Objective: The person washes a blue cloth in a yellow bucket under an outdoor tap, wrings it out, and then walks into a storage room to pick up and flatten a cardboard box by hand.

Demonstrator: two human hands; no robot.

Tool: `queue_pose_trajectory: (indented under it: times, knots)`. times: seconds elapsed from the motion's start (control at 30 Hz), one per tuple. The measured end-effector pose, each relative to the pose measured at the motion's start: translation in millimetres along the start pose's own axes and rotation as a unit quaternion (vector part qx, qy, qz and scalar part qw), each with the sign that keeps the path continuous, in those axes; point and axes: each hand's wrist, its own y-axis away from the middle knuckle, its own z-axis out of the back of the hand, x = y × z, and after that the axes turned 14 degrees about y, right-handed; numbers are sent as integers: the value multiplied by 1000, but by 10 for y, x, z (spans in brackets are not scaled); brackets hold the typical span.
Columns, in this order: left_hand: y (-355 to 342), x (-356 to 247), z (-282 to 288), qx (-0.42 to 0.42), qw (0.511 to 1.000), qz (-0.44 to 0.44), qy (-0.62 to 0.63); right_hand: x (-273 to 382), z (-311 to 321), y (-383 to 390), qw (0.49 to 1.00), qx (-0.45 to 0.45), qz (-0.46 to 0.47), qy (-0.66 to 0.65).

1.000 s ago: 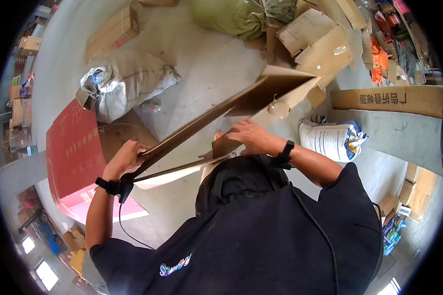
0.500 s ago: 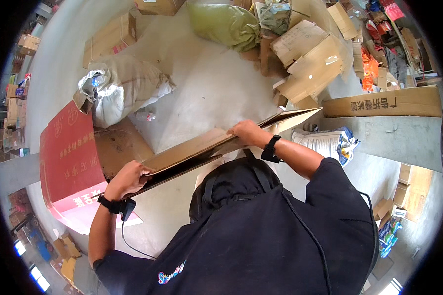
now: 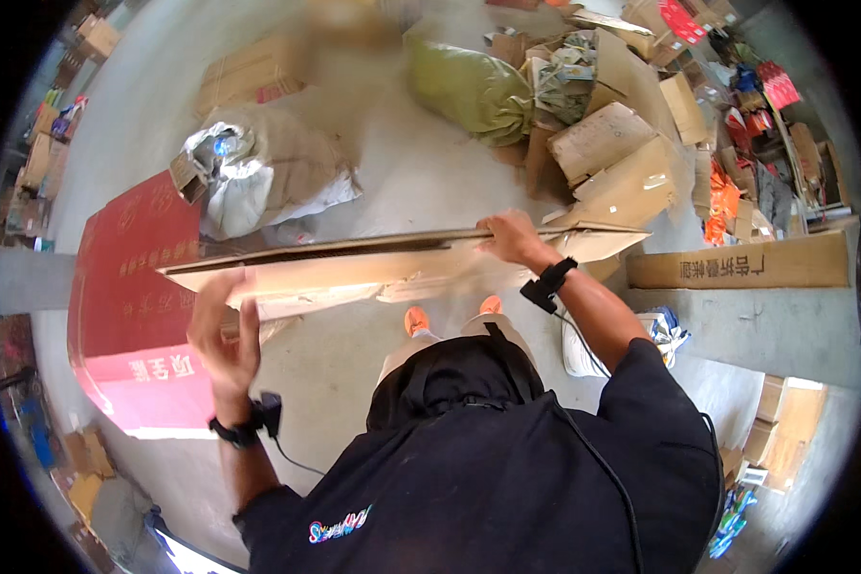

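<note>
A flattened brown cardboard box [image 3: 354, 275] stands on edge across the space in front of me, its folded layers showing along the top. My right hand [image 3: 514, 239] is closed over that top edge, right of the middle. Beside the cardboard's left end is my left hand [image 3: 224, 335], slightly blurred, with thumb and fingers apart and nothing held. Behind the left hand sits a large red and pink carton [image 3: 129, 277], partly covered by the cardboard's left corner. Both wrists wear black straps.
Beyond the cardboard lie a whitish sack [image 3: 277, 167], a green sack [image 3: 469, 91] and opened cartons [image 3: 631, 182]. A long brown box [image 3: 746, 266] rests on a grey ledge at right, near a white bag [image 3: 584, 349]. My orange shoes [image 3: 416, 320] show below the cardboard.
My left hand has let go of the cardboard's left end. The cardboard has swung from slanting to nearly level across the view, its left end rising. My right hand still grips it.
</note>
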Motion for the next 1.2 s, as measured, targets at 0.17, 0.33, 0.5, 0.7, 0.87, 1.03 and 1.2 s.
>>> queue_pose_trajectory:
  times: [0.17, 0.33, 0.5, 0.7, 0.87, 1.03, 1.2]
  knots:
    - [1190, 455, -449, -151, 963, 222, 0, 202, 999, 12, 994, -69, -34, 83]
    - [1722, 849, -1153, -28, 968, 230, 96, 341, 1215, 282, 975, -165, -112, 95]
    - [2251, 1335, -1575, 274, 886, 320, 194, 470, 1538, 591, 965, -223, -116, 77]
    - [4085, 2234, -1727, 521, 532, 663, 75, 688, 1876, 1345, 953, -261, -156, -20]
    - [5371, 2151, -1494, 570, 662, 483, -54, 586, 1729, 2230, 919, -316, -190, -137]
    - [6418, 1647, -1456, 366, 804, 469, -29, 473, 1402, 3047, 881, -350, -191, -254]
    - [7448, 511, -1419, 170, 837, 519, 42, 486, 998, 3535, 801, -405, -211, -388]
